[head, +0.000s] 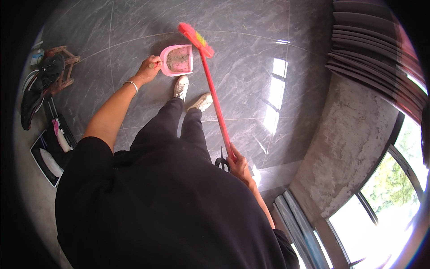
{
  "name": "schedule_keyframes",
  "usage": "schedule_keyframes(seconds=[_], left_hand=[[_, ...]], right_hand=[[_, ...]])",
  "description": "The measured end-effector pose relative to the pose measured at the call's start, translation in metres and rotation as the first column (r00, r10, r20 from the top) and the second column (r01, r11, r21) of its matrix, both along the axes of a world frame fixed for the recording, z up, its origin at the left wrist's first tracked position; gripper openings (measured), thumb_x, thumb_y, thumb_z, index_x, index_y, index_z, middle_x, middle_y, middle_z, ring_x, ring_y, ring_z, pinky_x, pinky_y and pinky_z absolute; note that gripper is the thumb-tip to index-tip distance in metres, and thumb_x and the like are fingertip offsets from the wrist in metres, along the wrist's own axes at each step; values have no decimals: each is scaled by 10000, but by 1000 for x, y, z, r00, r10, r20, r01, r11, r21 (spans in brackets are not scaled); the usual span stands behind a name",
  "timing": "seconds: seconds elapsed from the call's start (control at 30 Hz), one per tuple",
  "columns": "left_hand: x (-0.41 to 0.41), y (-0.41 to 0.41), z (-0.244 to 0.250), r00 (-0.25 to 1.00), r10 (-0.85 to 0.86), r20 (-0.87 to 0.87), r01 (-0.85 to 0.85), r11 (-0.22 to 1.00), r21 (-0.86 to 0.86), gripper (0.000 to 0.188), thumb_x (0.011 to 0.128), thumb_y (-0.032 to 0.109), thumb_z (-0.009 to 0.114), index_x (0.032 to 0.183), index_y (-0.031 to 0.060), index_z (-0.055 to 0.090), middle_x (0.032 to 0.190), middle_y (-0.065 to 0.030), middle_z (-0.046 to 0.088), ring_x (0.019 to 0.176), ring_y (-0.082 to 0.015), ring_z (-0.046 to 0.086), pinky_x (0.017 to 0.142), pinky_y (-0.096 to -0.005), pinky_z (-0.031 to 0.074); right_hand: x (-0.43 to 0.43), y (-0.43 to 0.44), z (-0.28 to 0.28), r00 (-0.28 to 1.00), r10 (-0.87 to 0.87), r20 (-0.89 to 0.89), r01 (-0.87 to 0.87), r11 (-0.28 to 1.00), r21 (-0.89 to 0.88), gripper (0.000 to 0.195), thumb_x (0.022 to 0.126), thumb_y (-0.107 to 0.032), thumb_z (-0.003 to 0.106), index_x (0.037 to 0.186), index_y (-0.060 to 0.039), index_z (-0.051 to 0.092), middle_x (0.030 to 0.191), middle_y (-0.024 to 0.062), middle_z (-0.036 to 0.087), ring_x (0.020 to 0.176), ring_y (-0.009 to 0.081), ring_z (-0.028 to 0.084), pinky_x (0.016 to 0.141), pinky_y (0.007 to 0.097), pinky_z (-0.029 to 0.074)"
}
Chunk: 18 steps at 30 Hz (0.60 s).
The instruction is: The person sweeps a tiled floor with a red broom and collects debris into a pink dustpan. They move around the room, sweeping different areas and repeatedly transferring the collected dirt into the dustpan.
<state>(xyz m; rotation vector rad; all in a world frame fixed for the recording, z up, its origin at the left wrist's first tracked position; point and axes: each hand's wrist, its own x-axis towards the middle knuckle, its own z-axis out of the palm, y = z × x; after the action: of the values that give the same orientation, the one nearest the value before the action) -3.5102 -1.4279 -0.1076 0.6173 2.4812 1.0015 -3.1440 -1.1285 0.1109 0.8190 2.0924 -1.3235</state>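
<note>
My left hand [150, 69] grips the upright handle of a pink plastic dustpan [163, 65], seen almost end-on from above. Brownish dirt and dust lie inside the pan, whose straight lip faces right. My right hand [241, 167] is closed around the upper part of a broom's red stick [217, 107]. At the far end, the broom's red and yellow bristle head [196, 40] is on or close to the floor, just beyond the upper right corner of the pan. A narrow gap separates the broom head from the dustpan lip.
Grey marble-patterned tiles [242, 80] cover the floor, with window glare at right. My white shoes [181, 86] stand below the dustpan. A wooden stool [69, 64] with a black bag [50, 72] is at left. Dark curtains [364, 43] hang by a rough wall [356, 124] and window.
</note>
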Motion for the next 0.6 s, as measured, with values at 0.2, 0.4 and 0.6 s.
schedule_keyframes(seconds=[0.2,0.4,0.6], left_hand=[[0,4,-2,1000,-10,-25,9,1000,-5,88,854,105,544,796,43,521,797,-147,565,793,-344,566,701,-428,473],[-1,1,-8,999,6,-34,-5,999,34,123,872,113,563,785,47,507,796,-140,561,794,-337,566,697,-428,466],[1,-3,-9,999,0,-47,1,1000,13,119,874,91,554,782,51,490,822,-140,557,806,-342,568,700,-426,465]], right_hand=[[-1,-18,-3,981,-175,84,194,897,-398,568,924,-127,579,1432,-11,353,834,28,611,695,57,488,612,217,420],[28,-6,33,926,-328,189,371,887,-276,581,916,-93,578,1446,-49,342,702,-36,527,569,35,428,491,206,351],[13,67,14,957,-283,57,264,938,223,542,879,-108,542,1404,-63,418,582,-14,491,471,73,467,425,260,378]])
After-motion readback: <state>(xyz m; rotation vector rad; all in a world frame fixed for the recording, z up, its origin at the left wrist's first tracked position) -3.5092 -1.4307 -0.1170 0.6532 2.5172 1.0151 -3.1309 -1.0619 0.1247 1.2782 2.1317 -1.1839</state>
